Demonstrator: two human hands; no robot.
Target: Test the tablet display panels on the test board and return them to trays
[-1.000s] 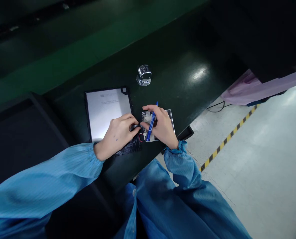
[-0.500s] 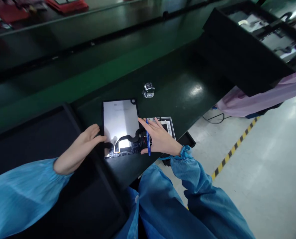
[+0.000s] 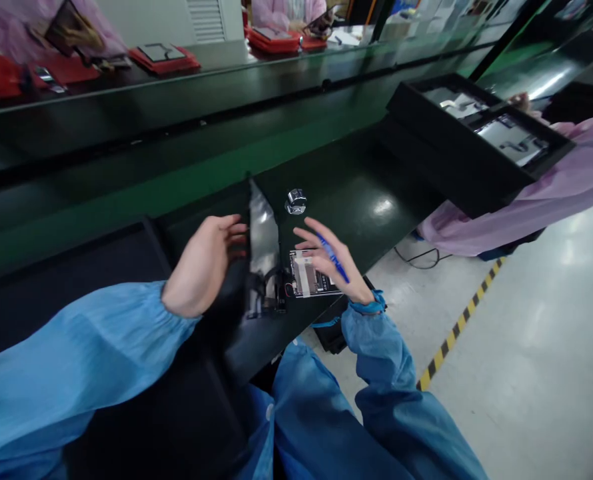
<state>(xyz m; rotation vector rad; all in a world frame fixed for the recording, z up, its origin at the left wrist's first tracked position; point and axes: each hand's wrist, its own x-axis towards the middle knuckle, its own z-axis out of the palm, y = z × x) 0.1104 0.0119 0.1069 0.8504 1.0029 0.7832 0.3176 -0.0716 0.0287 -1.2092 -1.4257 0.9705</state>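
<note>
Tablet screen panel [image 3: 262, 247] stands tilted up almost on edge above the table [image 3: 356, 200], its silver back catching the light and its far corner rising to a narrow point. Its lower end is blurred, and a dark flex ribbon [image 3: 270, 283] runs from there toward a taped circuit board [image 3: 309, 275]. The left hand [image 3: 206, 267] is at the panel's near side, fingers curled and touching it; whether they truly grip it, the blur leaves uncertain. The right hand [image 3: 329, 263] is open above the board, fingers spread, with a blue marker pen [image 3: 334, 259] lying across them. A chrome fitting [image 3: 295, 201] sits on the table beyond the panel. To the right, a black tray [image 3: 401, 107] holds silver panels [image 3: 514, 139], and a co-worker's pink gown [image 3: 566, 193] hangs just behind it. Hazard tape [image 3: 456, 340] in yellow and black marks the pale floor. Farther off, red trays [image 3: 164, 59] line another bench.
</note>
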